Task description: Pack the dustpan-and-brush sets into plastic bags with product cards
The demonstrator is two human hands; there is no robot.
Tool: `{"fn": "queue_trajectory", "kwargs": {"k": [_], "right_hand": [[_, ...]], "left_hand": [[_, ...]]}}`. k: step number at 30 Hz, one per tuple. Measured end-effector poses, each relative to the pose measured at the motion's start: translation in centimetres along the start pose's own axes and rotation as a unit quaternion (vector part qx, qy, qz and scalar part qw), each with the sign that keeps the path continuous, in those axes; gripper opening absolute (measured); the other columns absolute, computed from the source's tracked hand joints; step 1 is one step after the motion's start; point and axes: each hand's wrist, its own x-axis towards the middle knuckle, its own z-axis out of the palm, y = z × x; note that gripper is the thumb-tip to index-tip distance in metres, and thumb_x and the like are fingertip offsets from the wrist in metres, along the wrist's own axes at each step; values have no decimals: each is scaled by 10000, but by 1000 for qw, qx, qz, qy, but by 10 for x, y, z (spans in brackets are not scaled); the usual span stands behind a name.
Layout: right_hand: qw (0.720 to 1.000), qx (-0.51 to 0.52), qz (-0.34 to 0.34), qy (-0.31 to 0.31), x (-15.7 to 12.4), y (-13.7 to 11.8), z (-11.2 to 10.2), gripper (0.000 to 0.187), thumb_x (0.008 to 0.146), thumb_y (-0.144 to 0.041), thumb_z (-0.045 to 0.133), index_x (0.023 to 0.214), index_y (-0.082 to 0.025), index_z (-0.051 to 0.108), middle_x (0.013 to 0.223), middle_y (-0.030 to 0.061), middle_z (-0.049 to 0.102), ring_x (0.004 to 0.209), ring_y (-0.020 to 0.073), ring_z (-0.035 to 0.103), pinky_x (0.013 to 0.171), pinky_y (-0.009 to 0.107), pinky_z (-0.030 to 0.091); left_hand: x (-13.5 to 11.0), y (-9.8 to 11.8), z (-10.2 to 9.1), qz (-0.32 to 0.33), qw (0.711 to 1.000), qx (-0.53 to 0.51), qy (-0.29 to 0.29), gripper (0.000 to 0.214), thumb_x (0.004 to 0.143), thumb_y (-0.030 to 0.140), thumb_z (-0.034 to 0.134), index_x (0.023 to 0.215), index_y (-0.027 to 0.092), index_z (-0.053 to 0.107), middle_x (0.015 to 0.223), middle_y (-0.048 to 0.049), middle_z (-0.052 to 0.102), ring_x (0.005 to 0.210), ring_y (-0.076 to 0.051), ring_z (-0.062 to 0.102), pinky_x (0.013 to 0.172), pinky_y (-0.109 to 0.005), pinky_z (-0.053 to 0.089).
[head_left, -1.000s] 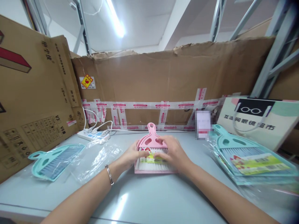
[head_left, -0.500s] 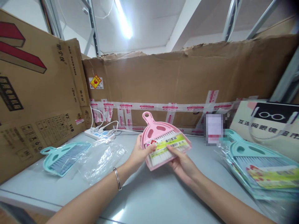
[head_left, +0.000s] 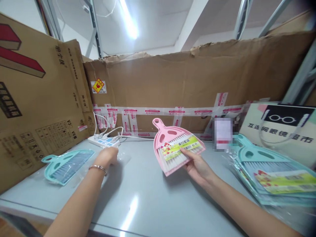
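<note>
My right hand [head_left: 199, 166] grips a pink dustpan [head_left: 164, 135] by its lower right edge, thumb on the front. A white-bristled brush [head_left: 174, 161] lies in the pan, with a printed label [head_left: 181, 148] across it. Over the table at the left, my left hand [head_left: 110, 157] is closed on a clear plastic bag [head_left: 124, 158]; its fingertips are turned away from view. Left of that hand lies a teal dustpan with a brush [head_left: 66, 166], clear plastic around it.
Packaged teal dustpan sets [head_left: 269, 164] are stacked at the right, before a glasses-print bag [head_left: 283, 128]. A white power strip [head_left: 103, 141] with cables sits behind my left hand. Cardboard boxes [head_left: 153, 82] stand along the back and left of the table [head_left: 148, 204].
My left hand has let go of the pink dustpan and moved left onto the clear bag, which now spreads less widely. The right hand keeps the pan, slightly turned.
</note>
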Motion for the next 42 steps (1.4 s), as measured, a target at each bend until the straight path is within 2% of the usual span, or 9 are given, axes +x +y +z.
{"fn": "queue_trajectory", "kwargs": {"k": [4,8,15,20,24,28,32,37,42], "right_hand": [[999,-23,16,-24,-1,2,-2,259,696,-71,638,941,-152,612,860,47,716,715,167,678,599,224,566],[998,-50,27,-41,0,5,-5,248,690,-87,645,927,-153,614,876,56,713,756,189,678,656,266,571],[996,-67,30,-45,2,3,-6,306,685,-102,654,981,-156,602,862,57,714,782,206,676,694,309,569],[993,-96,42,-54,-1,-3,-4,321,680,-91,659,989,-150,595,904,67,710,819,221,672,709,314,567],[993,-104,41,-49,0,-5,-6,285,687,-83,650,960,-143,597,901,71,711,842,225,668,748,318,561],[990,-121,49,-48,3,-4,-9,284,687,-98,653,963,-139,595,888,76,712,842,227,667,770,325,553],[987,-140,56,-62,3,-5,-11,280,671,-114,664,944,-137,605,915,87,707,861,235,663,798,341,539],[961,-226,98,-126,-2,-8,-11,326,651,-146,678,972,-126,622,966,108,694,865,242,661,835,369,510],[950,-276,52,-137,-7,0,-8,304,616,-202,713,908,-131,662,910,98,706,879,264,652,838,401,490]], "left_hand": [[-1,7,2,27,1000,9,9,274,547,158,586,802,120,681,924,-207,679,853,-311,640,695,-349,496],[6,2,7,49,999,-2,9,181,561,186,599,717,132,671,820,-172,694,775,-276,651,653,-310,495],[16,11,14,34,993,-22,113,195,656,104,504,778,119,654,880,-208,665,866,-294,634,721,-356,464],[13,34,14,92,979,-63,171,298,793,243,386,1002,184,590,1040,-117,631,949,-239,589,760,-313,443],[12,34,22,149,977,-71,135,470,676,431,556,1052,150,578,1075,-127,606,925,-246,583,749,-288,448],[16,26,26,154,980,-67,108,232,661,206,537,850,137,653,909,-129,657,789,-229,608,662,-277,436],[22,23,26,142,979,-78,120,211,585,30,487,663,134,653,712,-112,666,680,-211,600,594,-267,399],[21,27,16,137,963,-139,187,198,673,75,456,684,141,642,712,-87,665,669,-183,585,611,-264,388],[9,41,7,197,927,-228,226,196,774,170,441,785,155,636,779,-52,674,714,-156,587,649,-245,412]]}}
